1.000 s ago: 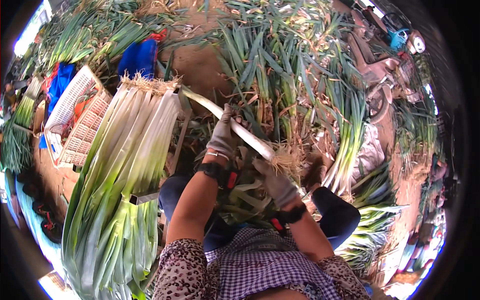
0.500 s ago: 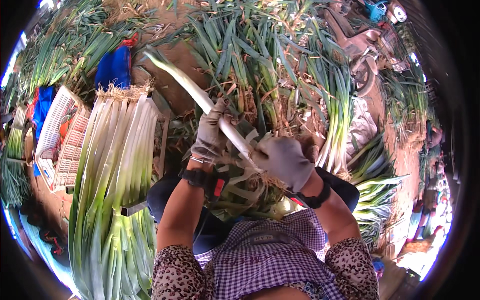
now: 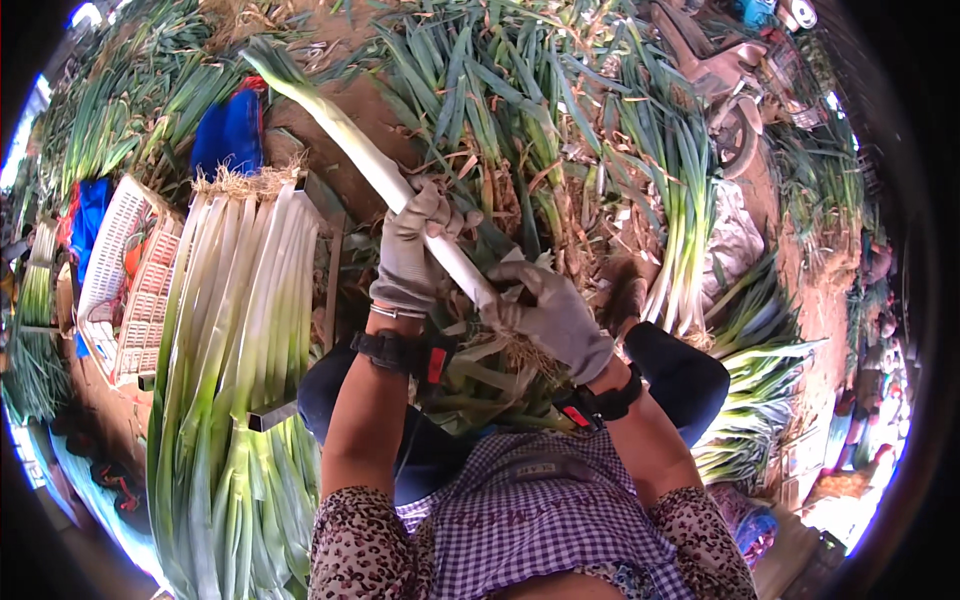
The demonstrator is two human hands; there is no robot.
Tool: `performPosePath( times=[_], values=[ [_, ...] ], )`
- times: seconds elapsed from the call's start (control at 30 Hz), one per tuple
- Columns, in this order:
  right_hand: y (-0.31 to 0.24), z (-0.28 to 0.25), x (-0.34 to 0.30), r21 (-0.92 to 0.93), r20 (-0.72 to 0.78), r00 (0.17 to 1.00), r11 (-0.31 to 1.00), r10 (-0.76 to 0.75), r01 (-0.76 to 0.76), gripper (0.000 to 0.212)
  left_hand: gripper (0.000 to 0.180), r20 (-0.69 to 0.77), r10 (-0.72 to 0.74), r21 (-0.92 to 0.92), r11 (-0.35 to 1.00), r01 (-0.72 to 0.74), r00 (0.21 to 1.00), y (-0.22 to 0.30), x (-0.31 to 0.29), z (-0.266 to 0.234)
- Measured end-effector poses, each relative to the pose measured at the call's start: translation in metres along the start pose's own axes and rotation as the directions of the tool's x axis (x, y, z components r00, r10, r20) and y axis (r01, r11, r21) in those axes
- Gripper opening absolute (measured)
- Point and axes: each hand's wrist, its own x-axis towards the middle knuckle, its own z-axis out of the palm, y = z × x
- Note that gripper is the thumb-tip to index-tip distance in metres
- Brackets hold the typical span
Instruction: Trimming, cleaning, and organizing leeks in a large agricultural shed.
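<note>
A single leek point(image 3: 352, 142) slants across the middle, green tip up and to the left, white root end down and to the right. My left hand point(image 3: 412, 248), in a grey glove, is closed around its white shaft. At the lower end my right hand point(image 3: 562, 318), also gloved, has its fingers on the leek close to the roots, partly hiding that end. Pale roots point(image 3: 535, 355) hang just below the right hand. Left of my left arm, a row of cleaned leeks point(image 3: 240, 290) lies on a metal-framed stand point(image 3: 272, 415), roots away from me.
Heaps of untrimmed leeks point(image 3: 480, 100) cover the ground ahead, with a bunch point(image 3: 680, 210) at the right and more leeks point(image 3: 755, 400) beside my right knee. A plastic basket point(image 3: 150, 290) stands far left, near blue cloth point(image 3: 228, 135). A cart-like wheeled thing point(image 3: 735, 140) is at the upper right.
The leek has shifted up and left, its tip farther out. My right hand has turned, with thumb and fingers now showing at the root end.
</note>
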Motion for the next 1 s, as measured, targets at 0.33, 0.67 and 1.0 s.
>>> performPosePath(
  times=[0.33, 0.67, 1.0],
  values=[
    [-0.004, 0.009, -0.002, -0.406, 0.002, 1.0, 0.914, -0.012, 0.012, 0.04, 0.012, 0.023, -0.05, 0.006, 0.999, 0.05, 0.998, -0.007, 0.001, -0.009],
    [-0.024, -0.004, -0.005, -0.081, 0.301, 0.938, 0.985, 0.172, -0.155, 0.009, 0.021, -0.292, -0.184, 0.202, 0.947, 0.248, 0.939, -0.016, 0.001, -0.007],
    [-0.02, -0.071, 0.042, 0.073, -0.06, 0.938, 0.939, 0.34, -0.336, 0.031, 0.016, -0.322, -0.326, 0.232, 0.883, 0.408, 0.889, -0.034, -0.015, 0.0]
  ],
)
